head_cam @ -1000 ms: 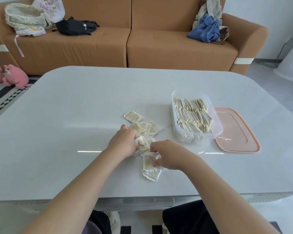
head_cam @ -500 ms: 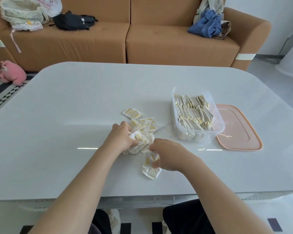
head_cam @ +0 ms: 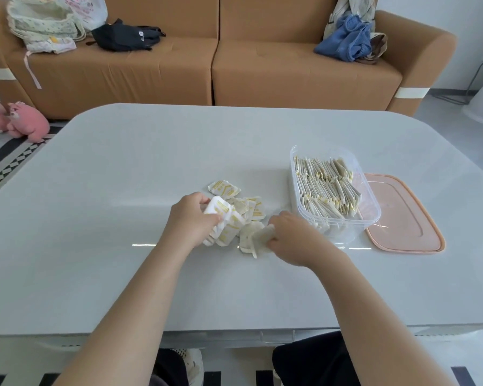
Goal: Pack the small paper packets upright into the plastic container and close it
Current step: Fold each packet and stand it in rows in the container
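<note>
the left hand (head_cam: 191, 218) is curling its fingers (head_cam: 200, 200) round a stack (head_cam: 224, 215) of packets, printed face up and tilted. the right hand (head_cam: 293, 238) is pinching a few more (head_cam: 260, 242), edge-on, just beside it. loose packets (head_cam: 253, 208) are lying flat on the surface (head_cam: 123, 190) just beyond both hands. the container (head_cam: 343, 232) is sitting to the right, nearer the right hand, its long axis running away from the person. its rows are standing upright, leaning a little, and probably leaving room at the near end. the lid (head_cam: 402, 215) is lying off, beside it.

The packets (head_cam: 224, 189) carry print too small to read.
</note>
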`<state>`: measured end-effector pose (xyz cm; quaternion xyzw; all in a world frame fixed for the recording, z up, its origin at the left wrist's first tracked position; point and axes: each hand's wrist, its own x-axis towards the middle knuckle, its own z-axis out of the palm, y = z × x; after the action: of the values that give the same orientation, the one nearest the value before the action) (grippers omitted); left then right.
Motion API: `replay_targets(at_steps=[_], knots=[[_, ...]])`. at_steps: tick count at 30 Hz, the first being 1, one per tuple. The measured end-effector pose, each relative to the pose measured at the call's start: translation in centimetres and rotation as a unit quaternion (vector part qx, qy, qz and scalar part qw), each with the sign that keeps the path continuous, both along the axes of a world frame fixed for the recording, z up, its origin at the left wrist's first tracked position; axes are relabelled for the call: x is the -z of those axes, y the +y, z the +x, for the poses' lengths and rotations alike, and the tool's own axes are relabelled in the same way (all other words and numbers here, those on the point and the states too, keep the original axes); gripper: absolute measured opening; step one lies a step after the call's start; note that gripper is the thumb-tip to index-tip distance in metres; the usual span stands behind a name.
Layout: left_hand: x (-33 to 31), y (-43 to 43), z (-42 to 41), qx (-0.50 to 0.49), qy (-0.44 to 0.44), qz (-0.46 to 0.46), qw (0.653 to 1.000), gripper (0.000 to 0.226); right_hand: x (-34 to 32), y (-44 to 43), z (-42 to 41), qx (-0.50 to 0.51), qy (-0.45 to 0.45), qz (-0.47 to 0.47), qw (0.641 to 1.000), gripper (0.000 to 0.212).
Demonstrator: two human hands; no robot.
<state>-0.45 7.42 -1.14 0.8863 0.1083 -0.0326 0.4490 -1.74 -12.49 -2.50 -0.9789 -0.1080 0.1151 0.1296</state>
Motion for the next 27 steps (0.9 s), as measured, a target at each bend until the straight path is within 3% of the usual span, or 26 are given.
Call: replay_targets(at_steps=[2, 3, 5, 7, 9, 12, 18, 23, 27], knots=[[-0.3, 0.1, 0.0, -0.030, -0.031, -0.060, 0.997, 0.019, -0.7, -0.1, 0.6, 0.067, -0.043, 0.101, 0.992, 0.027], [-0.4, 0.0, 0.1, -0.047, -0.046, -0.096, 0.993, 0.018, -1.5, 0.1, 0.7, 0.112, -0.054, 0.197, 0.972, 0.027], [-0.7, -0.3, -0.1, -0.074, -0.070, -0.167, 0.981, 0.013, -3.0, 1.0, 0.4, 0.176, -0.026, 0.452, 0.874, 0.020], [-1.1, -0.8, -0.3, -0.093, -0.075, -0.228, 0.966, 0.014, -4.1, 2.1, 0.1, 0.202, 0.047, 0.596, 0.775, 0.007], [-1.4, -1.3, -0.5, -0.094, -0.073, -0.285, 0.951, 0.013, -3.9, 2.8, 0.1, 0.222, 0.087, 0.625, 0.743, 0.007], [-1.8, -1.8, -0.8, -0.077, -0.073, -0.339, 0.935, 0.012, -3.1, 3.3, 0.5, 0.249, 0.106, 0.624, 0.733, 0.008], [-2.0, -1.8, -1.0, -0.049, -0.086, -0.346, 0.933, 0.012, -2.3, 3.4, 0.9, 0.236, 0.161, 0.618, 0.733, 0.011], [-1.9, -1.4, -0.6, -0.049, -0.079, -0.374, 0.923, 0.013, -2.5, 3.3, 1.3, 0.237, 0.216, 0.652, 0.688, 0.009], [-1.8, -1.0, -0.3, -0.066, -0.065, -0.385, 0.918, 0.012, -2.4, 3.3, 1.4, 0.229, 0.223, 0.669, 0.671, 0.010]])
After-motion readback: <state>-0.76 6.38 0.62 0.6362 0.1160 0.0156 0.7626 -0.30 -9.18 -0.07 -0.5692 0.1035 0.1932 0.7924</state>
